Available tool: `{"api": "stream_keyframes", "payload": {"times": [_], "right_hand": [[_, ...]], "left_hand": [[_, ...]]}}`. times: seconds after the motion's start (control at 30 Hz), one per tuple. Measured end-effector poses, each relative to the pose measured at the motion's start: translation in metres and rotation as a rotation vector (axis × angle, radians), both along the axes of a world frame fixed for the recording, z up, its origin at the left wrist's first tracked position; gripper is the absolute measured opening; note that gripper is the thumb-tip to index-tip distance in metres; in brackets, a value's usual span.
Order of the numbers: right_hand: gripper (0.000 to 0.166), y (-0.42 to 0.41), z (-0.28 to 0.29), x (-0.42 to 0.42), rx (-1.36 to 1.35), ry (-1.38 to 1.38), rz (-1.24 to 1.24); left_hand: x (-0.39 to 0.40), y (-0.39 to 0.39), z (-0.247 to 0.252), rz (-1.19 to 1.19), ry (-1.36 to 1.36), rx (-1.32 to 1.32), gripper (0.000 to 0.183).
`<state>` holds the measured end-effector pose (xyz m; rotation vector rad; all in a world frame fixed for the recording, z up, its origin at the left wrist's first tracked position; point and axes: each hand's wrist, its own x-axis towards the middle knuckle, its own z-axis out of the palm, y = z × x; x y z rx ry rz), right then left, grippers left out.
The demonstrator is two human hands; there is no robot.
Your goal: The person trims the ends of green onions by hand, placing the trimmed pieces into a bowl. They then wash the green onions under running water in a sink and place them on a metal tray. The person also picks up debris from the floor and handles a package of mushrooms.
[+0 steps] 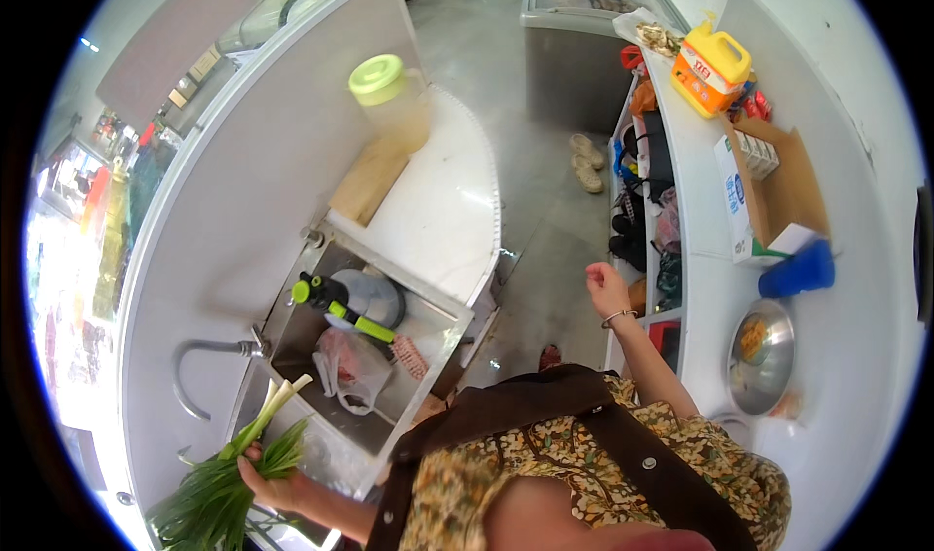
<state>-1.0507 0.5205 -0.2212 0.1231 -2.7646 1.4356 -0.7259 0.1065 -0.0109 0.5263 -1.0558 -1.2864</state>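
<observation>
My left hand (271,482) grips a bunch of long scallion-like greens (208,496) with pale stalk ends, above the near-left end of the stainless steel sink (405,412). Over the floor, away from the counter, my right hand (607,288) has its fingers curled and nothing visible in it; a bracelet circles the wrist. Inside the larger basin stands a pump spray bottle (365,299) with a black and lime-green head. A translucent plastic bag (356,368) with something reddish inside lies near it, beside a pink bristly object (410,356).
A curved faucet (193,354) rises behind the sink. A wooden board (370,179) and green-lidded pitcher (390,102) occupy the white counter (445,223). On the right shelf are a metal bowl (777,368), blue cup (797,269), carton (784,179) and yellow jug (709,69). Clogs (586,163) lie on the floor.
</observation>
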Motion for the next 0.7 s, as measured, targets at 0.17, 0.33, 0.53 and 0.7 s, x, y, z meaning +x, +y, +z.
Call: {"api": "stream_keyframes", "payload": {"times": [0.17,0.33,0.53,0.7], "right_hand": [[0.018,0.031,0.000,-0.048,-0.002,-0.031,0.041],[0.018,0.035,0.015,-0.089,-0.110,-0.099,0.007],[0.018,0.064,0.000,-0.116,-0.085,-0.212,0.028],[0.018,0.093,0.011,-0.114,0.087,-0.294,-0.046]], "left_hand": [[-0.083,0.046,0.013,-0.113,-0.003,-0.113,0.020],[-0.179,0.071,0.019,-0.252,-0.040,-0.185,0.023],[-0.303,0.108,0.040,-0.359,0.035,-0.271,0.032],[-0.355,0.102,0.032,-0.397,0.095,-0.243,0.034]]}}
